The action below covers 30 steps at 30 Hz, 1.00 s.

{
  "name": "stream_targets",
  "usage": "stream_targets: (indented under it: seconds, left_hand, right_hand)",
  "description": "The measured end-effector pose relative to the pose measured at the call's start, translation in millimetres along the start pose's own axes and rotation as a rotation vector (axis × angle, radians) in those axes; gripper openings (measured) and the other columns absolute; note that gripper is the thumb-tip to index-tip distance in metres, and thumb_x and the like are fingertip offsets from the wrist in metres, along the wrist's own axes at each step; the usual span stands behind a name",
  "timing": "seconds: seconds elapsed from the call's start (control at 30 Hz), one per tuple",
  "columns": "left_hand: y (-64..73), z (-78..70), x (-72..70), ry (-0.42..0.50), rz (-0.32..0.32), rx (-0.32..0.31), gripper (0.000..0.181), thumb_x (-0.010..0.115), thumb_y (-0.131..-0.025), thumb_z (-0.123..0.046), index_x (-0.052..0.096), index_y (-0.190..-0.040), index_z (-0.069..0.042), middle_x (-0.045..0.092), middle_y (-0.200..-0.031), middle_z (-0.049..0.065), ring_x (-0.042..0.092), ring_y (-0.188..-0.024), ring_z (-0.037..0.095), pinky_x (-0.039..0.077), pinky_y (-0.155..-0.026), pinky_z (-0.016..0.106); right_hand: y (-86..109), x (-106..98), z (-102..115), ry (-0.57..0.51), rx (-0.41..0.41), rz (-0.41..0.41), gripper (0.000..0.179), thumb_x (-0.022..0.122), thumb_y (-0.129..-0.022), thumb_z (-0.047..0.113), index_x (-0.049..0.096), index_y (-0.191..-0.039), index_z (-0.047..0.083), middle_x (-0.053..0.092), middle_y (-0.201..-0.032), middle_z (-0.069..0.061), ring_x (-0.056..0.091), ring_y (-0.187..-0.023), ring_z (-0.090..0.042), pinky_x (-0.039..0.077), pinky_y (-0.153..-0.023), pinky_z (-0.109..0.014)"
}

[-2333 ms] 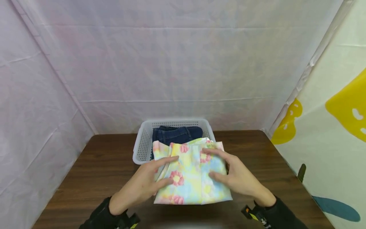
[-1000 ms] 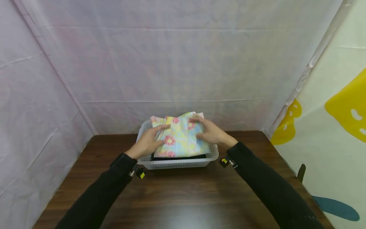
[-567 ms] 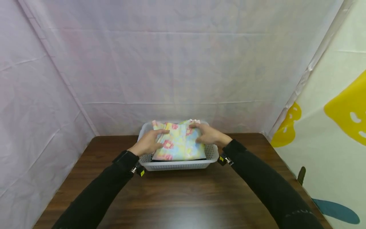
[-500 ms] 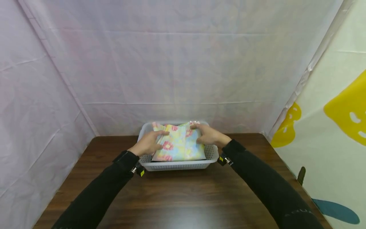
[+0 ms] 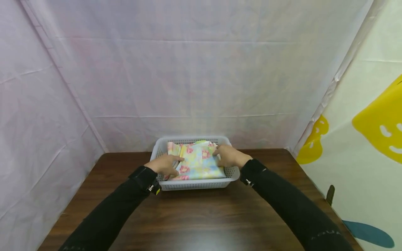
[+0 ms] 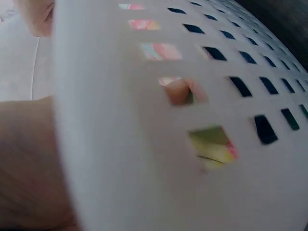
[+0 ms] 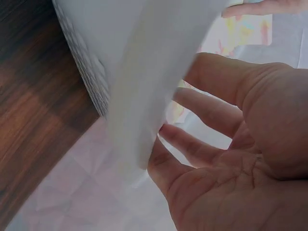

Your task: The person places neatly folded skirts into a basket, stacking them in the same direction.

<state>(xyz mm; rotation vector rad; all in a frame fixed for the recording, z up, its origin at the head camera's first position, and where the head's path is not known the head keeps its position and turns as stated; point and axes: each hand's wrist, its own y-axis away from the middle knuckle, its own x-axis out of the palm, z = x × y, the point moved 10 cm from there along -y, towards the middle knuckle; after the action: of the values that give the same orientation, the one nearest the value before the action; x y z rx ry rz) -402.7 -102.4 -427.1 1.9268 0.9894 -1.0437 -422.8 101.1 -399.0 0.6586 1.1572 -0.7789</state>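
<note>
A folded pastel cloth with pink flowers (image 5: 199, 162) lies inside a white perforated plastic basket (image 5: 194, 185) on the table. My left hand (image 5: 164, 164) is at the cloth's left edge, its thumb and index finger apart over the fabric. In the left wrist view the basket wall (image 6: 115, 144) blocks most of that hand; a fingertip shows through a hole. At the cloth's right side is my right hand (image 5: 230, 156). The right wrist view has its spread, loosely bent fingers beside the basket rim (image 7: 154, 86), nothing pinched between them.
Dark blue fabric (image 6: 240, 86) shows through the basket holes below the flowered cloth. The brown wooden table (image 5: 198, 216) extends in front of the basket. A pale cloth wall (image 5: 194, 87) stands right behind it, with side walls left and right.
Both hands carried the flowered cloth forward and lowered it into the basket over the dark blue jeans. Since then the cloth has settled lower and the fingers have loosened at its sides.
</note>
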Motion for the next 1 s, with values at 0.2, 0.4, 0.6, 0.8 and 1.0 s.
stream_targets:
  seconds: [0.2,0.4,0.6,0.8,1.0]
  left_hand:
    - [1.2,-2.1,-7.3,-0.034,-0.042,0.035,0.065,0.074,-0.093,-0.020,0.046,-0.151,-0.016,0.057,-0.051,0.006,0.057,-0.054,0.029,0.044,-0.097,0.041]
    - [10.1,1.0,-23.1,0.058,-0.109,0.032,0.057,0.073,-0.095,-0.022,0.051,-0.147,-0.012,0.062,-0.070,0.001,0.031,-0.047,0.013,0.040,-0.061,0.032]
    - [23.1,3.4,-45.9,-0.015,-0.215,0.035,0.056,0.072,-0.095,-0.025,0.053,-0.144,-0.006,0.066,-0.075,0.009,0.058,-0.091,0.036,0.047,-0.084,0.045]
    - [32.1,7.0,-60.1,-0.060,-0.298,0.046,0.060,0.068,-0.098,-0.033,0.049,-0.146,-0.002,0.063,-0.120,0.019,0.045,-0.127,0.042,0.042,-0.099,0.054]
    - [45.4,1.9,-65.8,-0.103,-0.363,0.113,0.060,0.066,-0.100,-0.036,0.046,-0.149,-0.007,0.044,-0.146,0.021,0.040,-0.135,0.038,0.043,-0.101,0.055]
  right_hand:
    - [-2.1,-0.8,3.3,0.049,-0.054,-0.020,0.043,0.072,-0.093,0.010,0.061,-0.133,-0.002,0.047,-0.146,-0.025,0.040,-0.137,-0.039,0.035,-0.111,-0.050]
    - [7.7,-10.5,5.9,0.033,-0.135,-0.119,0.040,0.071,-0.094,0.009,0.062,-0.131,-0.001,0.051,-0.142,-0.024,0.046,-0.133,-0.037,0.038,-0.109,-0.045]
    - [19.3,-17.9,0.6,0.005,-0.136,-0.196,0.040,0.067,-0.098,0.013,0.059,-0.136,0.002,0.044,-0.148,-0.022,0.051,-0.127,-0.035,0.042,-0.104,-0.044]
    - [32.8,-36.3,-4.0,0.000,-0.165,-0.333,0.040,0.071,-0.097,0.017,0.060,-0.134,0.007,0.050,-0.138,-0.016,0.049,-0.126,-0.031,0.044,-0.101,-0.046]
    - [50.2,-46.4,-12.5,-0.060,-0.173,-0.410,0.043,0.067,-0.100,0.026,0.055,-0.140,0.016,0.045,-0.143,-0.012,0.045,-0.130,-0.028,0.042,-0.103,-0.046]
